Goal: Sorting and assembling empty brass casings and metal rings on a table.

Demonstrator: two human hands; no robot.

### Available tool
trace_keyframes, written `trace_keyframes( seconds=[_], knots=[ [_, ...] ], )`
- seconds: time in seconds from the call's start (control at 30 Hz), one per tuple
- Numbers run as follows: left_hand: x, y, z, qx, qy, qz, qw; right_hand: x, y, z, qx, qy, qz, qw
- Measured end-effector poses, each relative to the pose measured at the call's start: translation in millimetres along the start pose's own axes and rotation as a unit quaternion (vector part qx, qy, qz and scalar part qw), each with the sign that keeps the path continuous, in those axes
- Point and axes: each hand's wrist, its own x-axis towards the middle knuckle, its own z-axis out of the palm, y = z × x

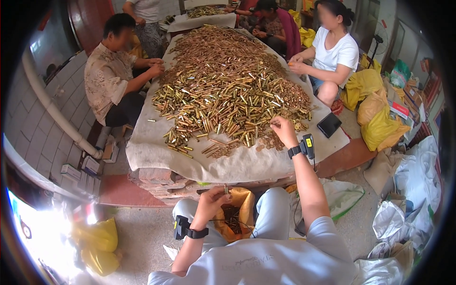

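A long heap of small brass- and copper-coloured metal tubes (pixel 223 102) covers the cloth-topped table (pixel 194 164) in front of me. Low over my lap, my left hand (pixel 209 204) is closed on a short metal tube (pixel 226 189), which stands roughly upright at the fingertips. Below and right of it, an orange-yellow sack (pixel 246 209) gapes between my knees with more tubes inside. My right hand (pixel 283 131) reaches to the heap's near right edge, fingers bent together beside small flat round pieces (pixel 270 142). Whatever its fingertips hold is too small to make out.
A black phone (pixel 329 125) lies at the table's right edge. People sit along both sides, one at the left (pixel 111 76) and one in white at the right (pixel 332 52). Yellow sacks (pixel 380 118) crowd the right floor; a yellow bag (pixel 99 247) is at lower left.
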Motion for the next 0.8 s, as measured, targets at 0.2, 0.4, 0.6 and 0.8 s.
trace_keyframes(
  seconds=[0.2, 0.4, 0.6, 0.8],
  knots=[
    [3, 0, 2, -0.001, -0.005, 0.026, 1.0, -5, 5, 5, -0.067, -0.042, -0.04, 0.996],
    [1, 1, 1, 0.02, -0.003, 0.028, 0.999, -10, 9, 12, -0.203, -0.066, -0.111, 0.971],
    [-1, 5, -2, 0.018, 0.001, 0.017, 1.0, -8, 16, 18, -0.224, -0.046, -0.167, 0.959],
    [8, 17, 0, 0.093, 0.004, 0.05, 0.994, -15, -14, 7, 0.174, -0.042, 0.021, 0.984]
  ],
)
